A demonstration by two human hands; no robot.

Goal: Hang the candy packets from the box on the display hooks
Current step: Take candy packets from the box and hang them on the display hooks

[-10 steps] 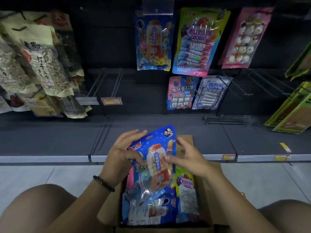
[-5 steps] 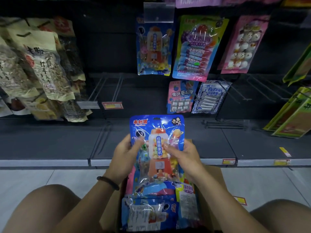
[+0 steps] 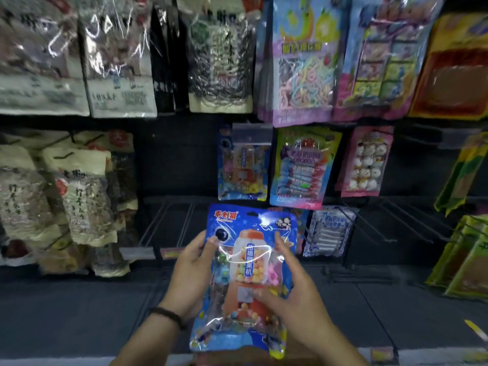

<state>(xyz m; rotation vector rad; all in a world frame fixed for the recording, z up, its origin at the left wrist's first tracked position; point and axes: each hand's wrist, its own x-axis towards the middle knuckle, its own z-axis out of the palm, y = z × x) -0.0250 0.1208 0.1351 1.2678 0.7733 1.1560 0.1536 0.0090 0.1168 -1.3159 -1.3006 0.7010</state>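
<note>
Grip clamped on both sides of a glossy blue plastic candy packet with a gumball-machine picture [image 3: 244,281]: left hand [image 3: 194,270] pinching the left edge, thumb pressed on the front near the top corner, right hand [image 3: 287,286] wrapped round the right edge and lower front. Black bead bracelet [image 3: 167,317] on the left wrist. Packet upright, facing the camera, held in the air in front of the dark shelf board [image 3: 79,313], its hang hole visible at the top edge and not yet on anything.

Straight above it, a matching blue gumball-machine packet already hanging [image 3: 243,167] on a display hook behind a clear plastic price tag holder [image 3: 252,134], so probably headed for that same hook. Beside that, a green and pink packet of wrapped sweets [image 3: 303,167] and a pink packet of round white candies [image 3: 365,162], both hanging. Row of bare black wire hooks [image 3: 169,225] just left of the held packet, more empty ones off to the right.

Box out of frame, so no telling how many packets are left. Looks early to midway: a handful hung, several hooks unfilled, this one lifted but needing its hole lined up and slid on. Bit blurry up top, so hook tip hard to make out.
</note>
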